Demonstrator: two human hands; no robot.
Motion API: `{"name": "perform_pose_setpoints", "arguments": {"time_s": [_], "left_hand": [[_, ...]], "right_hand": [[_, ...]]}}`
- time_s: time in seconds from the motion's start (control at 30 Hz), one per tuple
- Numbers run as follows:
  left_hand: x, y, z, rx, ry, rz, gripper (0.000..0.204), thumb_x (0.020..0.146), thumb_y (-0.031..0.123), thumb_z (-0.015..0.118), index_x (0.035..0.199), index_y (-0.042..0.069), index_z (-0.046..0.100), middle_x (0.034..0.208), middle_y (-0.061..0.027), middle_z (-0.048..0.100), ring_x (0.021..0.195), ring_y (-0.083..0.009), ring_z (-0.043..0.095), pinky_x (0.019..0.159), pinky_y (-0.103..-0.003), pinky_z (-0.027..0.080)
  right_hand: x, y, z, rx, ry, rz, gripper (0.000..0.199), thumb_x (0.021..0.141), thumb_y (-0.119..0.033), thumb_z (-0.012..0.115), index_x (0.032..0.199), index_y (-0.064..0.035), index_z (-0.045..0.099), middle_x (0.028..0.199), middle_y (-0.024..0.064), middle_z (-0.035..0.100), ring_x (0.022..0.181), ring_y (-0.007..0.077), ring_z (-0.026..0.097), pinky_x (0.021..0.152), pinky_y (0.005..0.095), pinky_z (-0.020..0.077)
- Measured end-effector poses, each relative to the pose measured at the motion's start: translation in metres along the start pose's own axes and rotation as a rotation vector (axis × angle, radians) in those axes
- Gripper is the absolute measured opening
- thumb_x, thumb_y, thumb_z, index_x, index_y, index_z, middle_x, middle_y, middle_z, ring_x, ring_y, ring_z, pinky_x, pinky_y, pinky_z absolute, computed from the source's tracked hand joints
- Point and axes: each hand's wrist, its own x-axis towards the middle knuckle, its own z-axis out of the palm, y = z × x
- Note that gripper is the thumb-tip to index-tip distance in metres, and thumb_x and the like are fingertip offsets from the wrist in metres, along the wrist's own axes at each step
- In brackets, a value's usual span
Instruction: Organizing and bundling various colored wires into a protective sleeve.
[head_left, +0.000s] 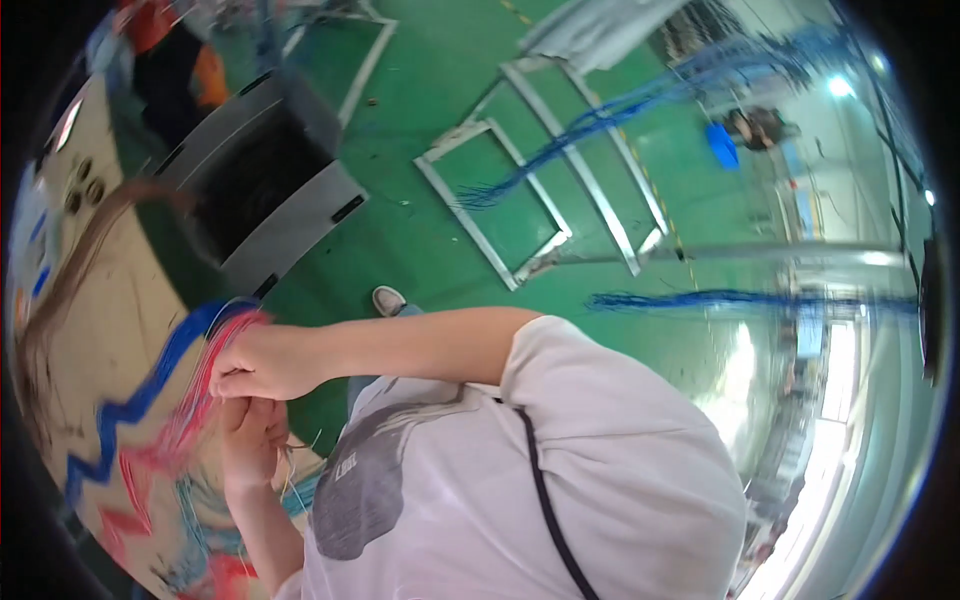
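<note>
My right hand (262, 362) is closed in a fist at the table's edge, over a bundle of pink and red wires (190, 410) that trails away across the table. Just below it, almost touching, my left hand (252, 432) is curled shut. Thin pale wires (290, 465) stick out beside its fingers; their other ends are hard to follow. A thick blue wire bundle (150, 385) runs zigzag alongside the pink one, passing close to my right hand. What lies inside both fists is mostly hidden by the fingers.
Teal wires (195, 520) and a brown bundle (75, 270) lie on the wooden table (110, 330). Beyond its edge stands a grey bin (300, 225). Metal frames (480, 225) rest on the green floor, with blue wire bundles (620, 115) hanging above. Another person (165, 75) is at upper left.
</note>
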Motion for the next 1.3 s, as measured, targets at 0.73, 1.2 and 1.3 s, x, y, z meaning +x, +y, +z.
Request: {"name": "perform_pose_setpoints", "arguments": {"time_s": [0.73,1.2,1.3], "left_hand": [[0.105,-0.100,0.012,-0.370,0.219,-0.565,0.023,0.083,0.024,0.046,0.085,0.004,0.056,0.063,-0.0001,0.049,0.041,-0.0032,0.031,0.035,-0.017,0.022],[0.091,-0.013,0.000,-0.870,0.165,0.002,0.024,0.089,0.026,0.036,0.084,0.007,0.049,0.060,0.0049,0.042,0.041,-0.0023,0.026,0.034,-0.017,0.018],[0.095,0.011,-0.019,-0.846,0.232,0.188,0.021,0.090,0.024,0.036,0.084,0.009,0.048,0.058,0.0066,0.039,0.043,-0.0026,0.026,0.037,-0.016,0.019]], "right_hand": [[-0.342,0.271,-0.184,-0.096,0.294,1.396,0.009,0.073,-0.010,0.055,0.068,-0.0027,0.059,0.061,0.0166,0.056,0.045,0.0217,0.052,0.037,0.0323,0.0407],[-0.160,0.043,-0.080,0.311,0.373,0.889,0.018,0.079,-0.022,0.053,0.068,-0.0083,0.052,0.052,-0.0045,0.041,0.040,0.0057,0.034,0.036,0.0218,0.0249],[-0.236,0.033,-0.114,0.362,0.668,1.026,0.026,0.078,-0.021,0.052,0.058,-0.0132,0.038,0.048,-0.0048,0.031,0.040,0.0056,0.029,0.035,0.0197,0.0192]]}}
